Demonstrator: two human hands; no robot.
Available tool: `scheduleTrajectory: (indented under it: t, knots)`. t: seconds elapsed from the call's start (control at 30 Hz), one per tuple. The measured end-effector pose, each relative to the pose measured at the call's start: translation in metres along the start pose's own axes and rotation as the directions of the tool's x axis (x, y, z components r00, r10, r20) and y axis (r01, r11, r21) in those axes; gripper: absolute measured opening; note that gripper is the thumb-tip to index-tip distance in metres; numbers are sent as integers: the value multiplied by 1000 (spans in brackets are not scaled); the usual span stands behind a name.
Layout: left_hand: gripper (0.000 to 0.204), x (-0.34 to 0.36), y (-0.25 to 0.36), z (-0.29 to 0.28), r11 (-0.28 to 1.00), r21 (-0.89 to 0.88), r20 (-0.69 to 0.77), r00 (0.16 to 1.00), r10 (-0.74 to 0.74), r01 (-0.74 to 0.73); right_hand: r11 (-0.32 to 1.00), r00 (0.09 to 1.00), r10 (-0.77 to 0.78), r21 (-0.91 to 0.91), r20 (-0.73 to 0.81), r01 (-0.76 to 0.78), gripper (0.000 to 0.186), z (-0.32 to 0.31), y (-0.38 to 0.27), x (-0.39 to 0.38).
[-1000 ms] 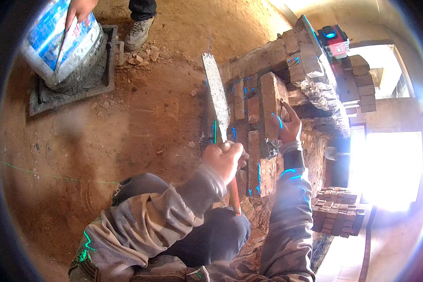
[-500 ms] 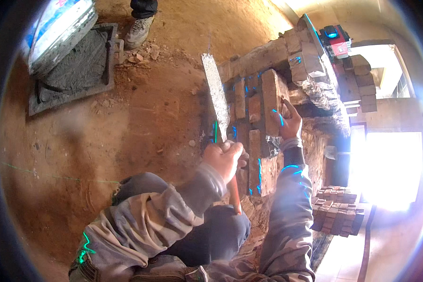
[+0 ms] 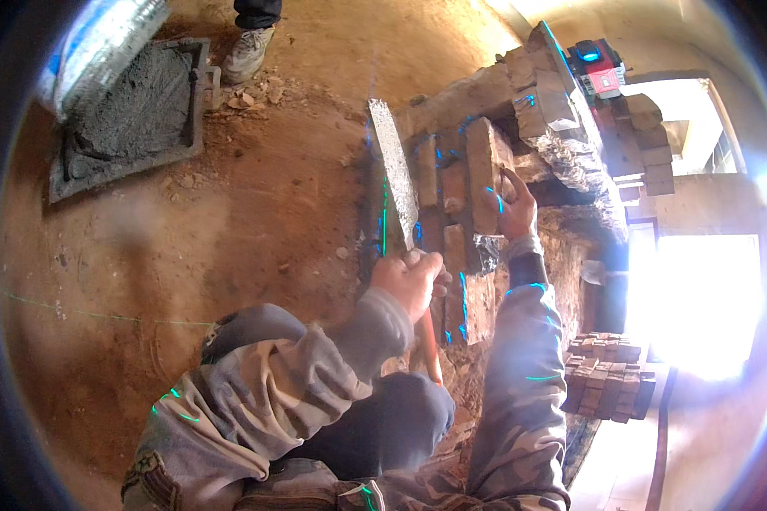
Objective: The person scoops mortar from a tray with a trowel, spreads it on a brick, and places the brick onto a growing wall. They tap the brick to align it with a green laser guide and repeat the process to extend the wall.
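My left hand (image 3: 409,281) is closed around a long-bladed trowel (image 3: 394,162). Its flat, narrow blade points away from me and is smeared with grey mortar; the orange handle sticks out below my fist. On the right, my right hand (image 3: 517,209) grips a brown brick (image 3: 487,162) near its close end, with the fingertips against its face. This brick lies among other bricks in the brickwork, and part of it is hidden by my fingers. A nearer brick (image 3: 479,307) sits in front of my right wrist's left side. Blue and green laser lines cross the bricks and my sleeves.
At the far left, a mortar tray (image 3: 132,128) holds wet grey mortar, with a pale bucket (image 3: 106,51) over its edge. Another person's shoe (image 3: 249,53) stands by brick rubble (image 3: 256,95). A red laser level (image 3: 599,70) tops the wall; stacked bricks (image 3: 609,379) stand right.
The whole view has shifted slightly, so the bricks and tray appear a little higher and further left. Both hands keep their holds, and the trowel stays nearly in place.
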State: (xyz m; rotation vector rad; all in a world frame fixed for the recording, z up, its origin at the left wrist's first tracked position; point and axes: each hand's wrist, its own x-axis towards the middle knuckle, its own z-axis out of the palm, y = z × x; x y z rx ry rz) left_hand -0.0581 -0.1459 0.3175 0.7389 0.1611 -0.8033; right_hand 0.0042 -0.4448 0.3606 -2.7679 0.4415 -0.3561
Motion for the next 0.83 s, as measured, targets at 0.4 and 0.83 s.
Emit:
scheduleTrajectory:
  t: [0.4,0.83]
  knots:
    - [29,-1,-6,12,985,-20,58,984,170,-169,876,949,-18,462,315,-137,38,-66,-127,-183]
    - [95,-38,-50,83,575,680,501,861,87,-455,503,898,322,750,299,-430,9,-117,-58,-326]
